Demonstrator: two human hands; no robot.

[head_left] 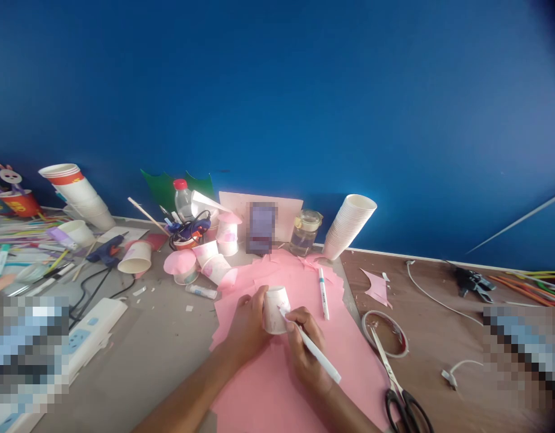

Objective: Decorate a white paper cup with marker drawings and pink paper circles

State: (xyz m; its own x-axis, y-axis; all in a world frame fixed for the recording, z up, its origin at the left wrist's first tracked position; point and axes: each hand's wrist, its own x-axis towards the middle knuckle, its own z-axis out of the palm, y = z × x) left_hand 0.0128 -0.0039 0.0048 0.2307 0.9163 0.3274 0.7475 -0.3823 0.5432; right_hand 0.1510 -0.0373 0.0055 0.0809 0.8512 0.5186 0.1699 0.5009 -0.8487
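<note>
hands close together at the centre of the view, both curled and holding something. the left hand (248, 322) wraps around a white paper cup (276, 310), which stands tilted just above the pink paper sheet (353, 361) at 12 o'clock from the wrists. the right hand (306, 352) pinches a white marker pen (317, 352) near its tip, and the tip touches the cup's wall.

farther out, at 9 o'clock, a white power strip (94, 334) lies on the grey tabletop (169, 325). at 10 o'clock sits a hot glue gun (106, 249), its black cord trailing down, with a tipped paper cup (135, 258) just beside it. at 11 o'clock, paper cups topped with pink paper (186, 267) crowd near a glue stick (201, 291). at 12 o'clock, a second marker (323, 293) lies on the pink sheet, below a glass jar (305, 233). at 1 o'clock, a stack of white paper cups (348, 225) leans against the blue wall (277, 90). at 3 o'clock lies a roll of tape (385, 334), and at 4 o'clock, black-handled scissors (406, 403) rest across the edge of the sheet.
</note>
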